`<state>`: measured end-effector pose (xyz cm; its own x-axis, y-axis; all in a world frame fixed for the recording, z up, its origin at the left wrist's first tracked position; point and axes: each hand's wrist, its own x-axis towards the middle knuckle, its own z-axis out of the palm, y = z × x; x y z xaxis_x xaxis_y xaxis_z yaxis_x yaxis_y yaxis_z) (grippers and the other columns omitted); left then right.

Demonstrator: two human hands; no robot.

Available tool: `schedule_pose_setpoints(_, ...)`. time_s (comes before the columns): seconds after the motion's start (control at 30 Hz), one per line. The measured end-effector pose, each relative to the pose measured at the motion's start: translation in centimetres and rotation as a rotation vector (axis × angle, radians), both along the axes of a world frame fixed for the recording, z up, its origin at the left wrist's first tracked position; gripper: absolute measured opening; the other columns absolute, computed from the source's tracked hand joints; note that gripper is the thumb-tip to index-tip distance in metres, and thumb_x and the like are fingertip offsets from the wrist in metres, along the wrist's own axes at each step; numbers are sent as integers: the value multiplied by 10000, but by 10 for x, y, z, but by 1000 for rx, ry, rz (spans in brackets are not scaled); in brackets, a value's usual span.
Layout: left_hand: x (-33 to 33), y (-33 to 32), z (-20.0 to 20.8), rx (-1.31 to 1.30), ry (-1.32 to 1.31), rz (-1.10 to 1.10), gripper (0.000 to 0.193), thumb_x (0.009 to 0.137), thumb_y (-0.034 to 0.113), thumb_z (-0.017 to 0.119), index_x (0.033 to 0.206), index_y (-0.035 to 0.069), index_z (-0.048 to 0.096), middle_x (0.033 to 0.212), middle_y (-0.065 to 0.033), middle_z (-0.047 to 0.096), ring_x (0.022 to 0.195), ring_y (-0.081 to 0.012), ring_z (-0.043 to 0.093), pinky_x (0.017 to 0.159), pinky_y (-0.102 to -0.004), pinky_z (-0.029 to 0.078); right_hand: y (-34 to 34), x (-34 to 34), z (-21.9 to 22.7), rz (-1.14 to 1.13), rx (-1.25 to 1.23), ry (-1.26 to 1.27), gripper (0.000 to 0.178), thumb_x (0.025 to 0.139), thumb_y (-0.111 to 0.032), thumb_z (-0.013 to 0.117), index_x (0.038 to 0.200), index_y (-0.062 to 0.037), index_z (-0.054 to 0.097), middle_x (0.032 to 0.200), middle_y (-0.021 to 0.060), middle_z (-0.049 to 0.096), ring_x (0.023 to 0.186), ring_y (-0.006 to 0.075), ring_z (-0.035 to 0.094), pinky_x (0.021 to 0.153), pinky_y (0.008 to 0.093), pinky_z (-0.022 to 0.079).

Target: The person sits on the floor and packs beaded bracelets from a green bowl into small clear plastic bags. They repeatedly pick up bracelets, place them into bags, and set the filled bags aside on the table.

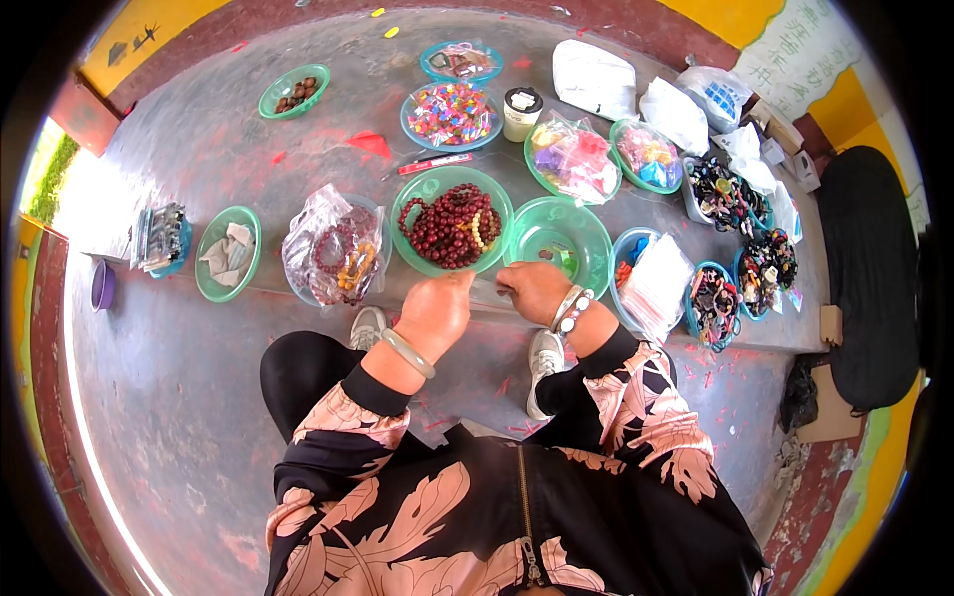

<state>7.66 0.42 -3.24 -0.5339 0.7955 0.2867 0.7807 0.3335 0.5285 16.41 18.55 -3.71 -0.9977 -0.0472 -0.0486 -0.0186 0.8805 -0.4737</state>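
Note:
My left hand (435, 316), with a pale bangle (407, 355) on its wrist, is closed in a pinch just below a green basin (405, 230) of dark red bead strings (449, 228). Facing it, my right hand (540, 290) is also closed, with fingertips at the near rim of another green basin (586, 226). A bracelet (570, 306) circles that wrist. Between the two hands runs something thin and pale, too faint to name. Small coloured bits (561, 260) lie in the second basin. In the first, some yellowish beads (485, 226) lie among the red ones.
Bowls with bagged beads (340, 253), grey cloth pieces (229, 254), colourful bits (450, 113) and dark hair ties (717, 298) spread along the raised ledge. A lidded cup (521, 112), a red-and-white marker (434, 164) and white bags (594, 79) stand farther back. A small purple bowl (102, 286) sits at far left.

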Motion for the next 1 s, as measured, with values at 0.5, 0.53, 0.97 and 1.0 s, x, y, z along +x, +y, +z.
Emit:
schedule_pose_setpoints(0.5, -7, -32, 11, -258, -99, 49, 173, 807, 132, 508, 731, -4, 582, 684, -225, 586, 682, -412, 584, 617, -476, 473, 35, -64, -2, -197, -316, -43, 278, 749, -307, 602, 892, -74, 653, 856, 133, 657, 815, 304, 616, 718, 390, 471)
schedule_pose_setpoints(0.53, -6, -34, 9, -268, -93, 42, 177, 805, 130, 501, 724, -6, 580, 681, -226, 586, 677, -409, 587, 615, -474, 476, 33, -72, -6, -224, -283, -24, 267, 744, -288, 595, 892, -74, 653, 855, 136, 654, 816, 311, 614, 720, 394, 471)
schedule_pose_setpoints(0.97, -13, -55, 16, -376, -76, -14, 123, 732, 73, 488, 694, -1, 579, 669, -220, 595, 640, -386, 607, 592, -463, 490, -59, -173, -118, -52, -230, -120, 772, 715, -363, 650, 1294, 52, 353, 1236, 254, 486, 1143, 349, 482, 966, 382, 379)
schedule_pose_setpoints(1.0, -16, -59, 13, -376, -71, -7, 122, 731, 73, 489, 698, -2, 579, 668, -220, 595, 640, -384, 608, 592, -461, 490, -66, -177, -119, -96, -243, -161, 802, 713, -361, 657, 1310, 58, 321, 1251, 257, 473, 1155, 344, 474, 978, 378, 370)
